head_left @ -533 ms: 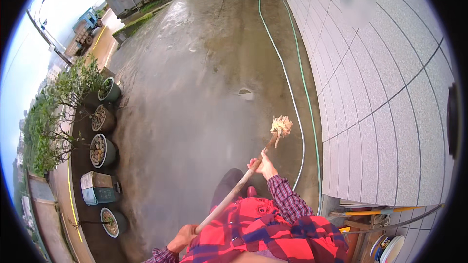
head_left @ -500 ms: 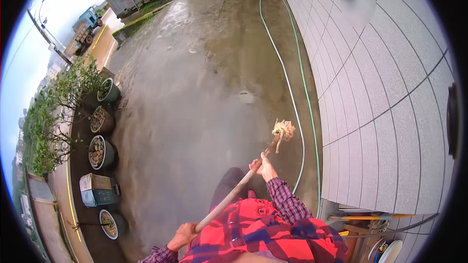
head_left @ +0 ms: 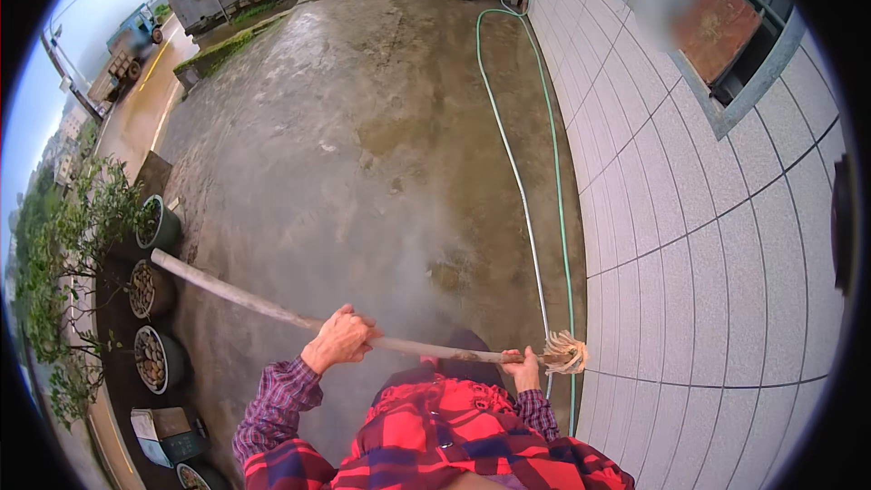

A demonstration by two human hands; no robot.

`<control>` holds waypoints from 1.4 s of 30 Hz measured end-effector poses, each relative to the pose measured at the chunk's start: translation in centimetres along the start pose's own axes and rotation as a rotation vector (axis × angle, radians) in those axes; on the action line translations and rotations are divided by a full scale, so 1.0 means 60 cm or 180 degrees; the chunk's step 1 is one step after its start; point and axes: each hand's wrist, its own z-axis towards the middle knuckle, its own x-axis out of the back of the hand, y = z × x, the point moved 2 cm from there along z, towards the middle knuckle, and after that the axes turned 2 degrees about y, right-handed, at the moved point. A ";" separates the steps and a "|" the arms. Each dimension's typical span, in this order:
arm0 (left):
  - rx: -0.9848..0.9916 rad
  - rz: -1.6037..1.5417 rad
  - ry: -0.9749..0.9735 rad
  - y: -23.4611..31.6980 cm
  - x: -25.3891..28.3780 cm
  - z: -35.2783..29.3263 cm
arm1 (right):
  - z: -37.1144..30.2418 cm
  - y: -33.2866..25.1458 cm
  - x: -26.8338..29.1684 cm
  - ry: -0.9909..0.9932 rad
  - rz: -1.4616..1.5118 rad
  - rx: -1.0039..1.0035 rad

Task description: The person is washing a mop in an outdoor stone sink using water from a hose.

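Note:
A mop with a long wooden handle lies almost level across the front of my body. My left hand is wrapped round the handle near its middle, and the bare end sticks out far to the left. Close to the mop head, my right hand grips the same handle. The short, pale, frayed strands of the mop head are at the right, beside the tiled wall in this view. Whether the strands touch the wall I cannot tell.
Wet concrete ground spreads ahead. A green and whitish hose runs along the tiled wall, which has a barred window. Potted plants and a box line the left side. A truck stands on the road beyond.
The mop has swung from a diagonal to nearly level. My left hand has risen with the handle, while my right hand and the mop head have come nearer to my body.

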 end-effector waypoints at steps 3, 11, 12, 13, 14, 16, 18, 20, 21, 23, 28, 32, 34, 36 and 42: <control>0.0189 0.0523 0.0948 -0.091 0.043 0.160 | 0.042 -0.033 -0.140 0.0281 0.0570 0.0036; 0.0246 0.0583 0.1754 -0.331 0.085 0.484 | 0.225 -0.107 -0.475 0.0359 0.0426 0.0004; 0.0426 0.0531 0.1752 -0.362 0.088 0.498 | 0.221 -0.085 -0.507 0.0505 0.0461 0.0056; 0.0419 0.0520 0.1722 -0.388 0.103 0.507 | 0.215 -0.066 -0.536 0.0663 0.0486 0.0135; 0.0716 0.0520 0.1692 -0.422 0.122 0.509 | 0.216 -0.037 -0.564 0.0699 0.0497 0.0132; 0.1252 0.0505 0.1562 -0.479 0.161 0.538 | 0.216 -0.022 -0.661 -0.1379 -0.1893 0.1537; 0.1511 0.0472 0.1398 -0.532 0.195 0.571 | 0.235 -0.002 -0.782 -0.0547 -0.0424 0.0041; 0.2039 0.0705 0.1132 -0.596 0.225 0.613 | 0.253 0.018 -0.916 -0.0092 0.0073 -0.0305; 0.2048 0.0665 0.1055 -0.628 0.233 0.640 | 0.265 0.026 -0.972 -0.0098 0.0042 -0.0246; 0.2221 0.0995 0.1375 -0.694 0.247 0.706 | 0.304 0.021 -1.088 -0.0077 -0.0090 -0.0115; 0.2309 0.0692 0.1632 -0.877 0.310 0.884 | 0.370 0.009 -1.364 -0.0586 -0.0365 0.0150; 0.2065 0.0739 0.1910 -1.021 0.423 1.042 | 0.364 0.004 -1.562 -0.0490 -0.0267 0.0239; 0.1837 0.0735 0.2046 -1.098 0.459 1.114 | 0.370 0.002 -1.644 -0.0492 -0.0054 0.0207; 0.1471 0.0701 0.2349 -1.158 0.501 1.200 | 0.383 -0.011 -1.724 -0.0482 0.0176 0.0222; 0.0707 0.0791 0.2720 -1.329 0.624 1.476 | 0.499 -0.068 -1.963 -0.0091 0.0596 0.0146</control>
